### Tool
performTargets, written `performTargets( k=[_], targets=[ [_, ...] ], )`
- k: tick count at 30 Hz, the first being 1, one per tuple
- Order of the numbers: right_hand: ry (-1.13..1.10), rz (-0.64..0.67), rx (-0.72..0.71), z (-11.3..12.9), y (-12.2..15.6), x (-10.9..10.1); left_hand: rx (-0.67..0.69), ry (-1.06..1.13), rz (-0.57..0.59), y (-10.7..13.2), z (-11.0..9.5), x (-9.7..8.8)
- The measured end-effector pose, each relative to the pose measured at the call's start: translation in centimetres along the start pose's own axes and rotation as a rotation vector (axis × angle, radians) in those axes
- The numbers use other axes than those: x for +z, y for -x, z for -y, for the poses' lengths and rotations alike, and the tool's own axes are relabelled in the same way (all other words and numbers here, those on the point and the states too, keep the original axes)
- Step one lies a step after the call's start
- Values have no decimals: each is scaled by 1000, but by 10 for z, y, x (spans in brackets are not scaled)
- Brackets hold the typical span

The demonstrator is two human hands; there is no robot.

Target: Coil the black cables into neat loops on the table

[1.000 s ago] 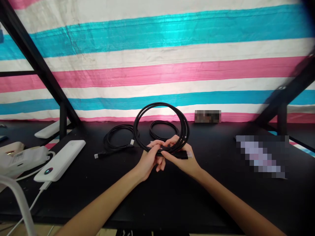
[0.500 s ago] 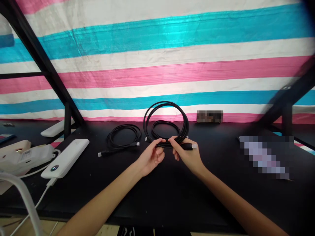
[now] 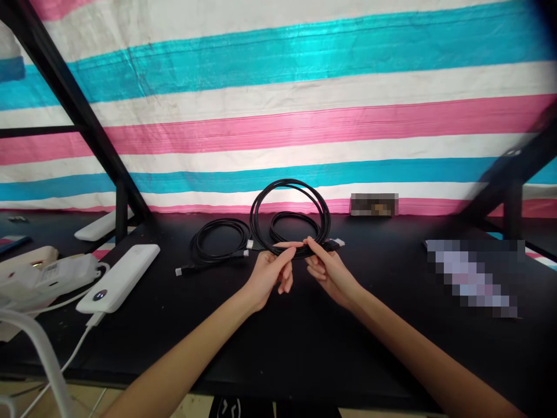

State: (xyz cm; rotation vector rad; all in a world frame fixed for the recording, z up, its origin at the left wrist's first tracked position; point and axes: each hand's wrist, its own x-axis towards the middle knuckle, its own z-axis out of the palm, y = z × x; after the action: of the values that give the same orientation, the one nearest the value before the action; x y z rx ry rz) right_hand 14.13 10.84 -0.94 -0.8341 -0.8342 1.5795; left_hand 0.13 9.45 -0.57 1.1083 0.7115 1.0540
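Note:
Between my hands a coiled black cable (image 3: 325, 217) stands upright in a ring of several loops. My left hand (image 3: 270, 277) pinches the ring's bottom between thumb and index finger, the other fingers curled loosely. Close beside it, my right hand (image 3: 333, 274) pinches the same bottom part with thumb and fingertips. A black plug with a light tip (image 3: 337, 244) shows behind the right hand, and a light-tipped plug (image 3: 251, 244) by the ring's left side; which cable each belongs to I cannot tell. Behind the ring lies a second coiled black cable (image 3: 292, 215) on the table.
A third coiled cable (image 3: 194, 244) lies left of my hands on the black table (image 3: 278, 348). Further left are a white power bank (image 3: 124, 276), another white block (image 3: 98, 226) and a white power strip (image 3: 52, 278). Blurred items (image 3: 474, 278) lie right; a striped sheet (image 3: 278, 133) hangs behind.
The held ring has shifted slightly left and its loops have spread. The plug that lay across my right hand is no longer in front of it. My left index finger now stretches along the ring's bottom.

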Motion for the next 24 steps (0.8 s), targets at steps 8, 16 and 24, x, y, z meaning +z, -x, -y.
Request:
performTargets(
  k=[8,16,24],
  targets=[
    [-296,98,241,-6,0,-2,88,-179,-55,-2,10,0],
    [243,123,-39,-6,2,-1,50,-85,-38,-3,12,0],
    [347,56,-164,-12,-1,-2,-66,83,-6,-6,12,-3]
  ],
)
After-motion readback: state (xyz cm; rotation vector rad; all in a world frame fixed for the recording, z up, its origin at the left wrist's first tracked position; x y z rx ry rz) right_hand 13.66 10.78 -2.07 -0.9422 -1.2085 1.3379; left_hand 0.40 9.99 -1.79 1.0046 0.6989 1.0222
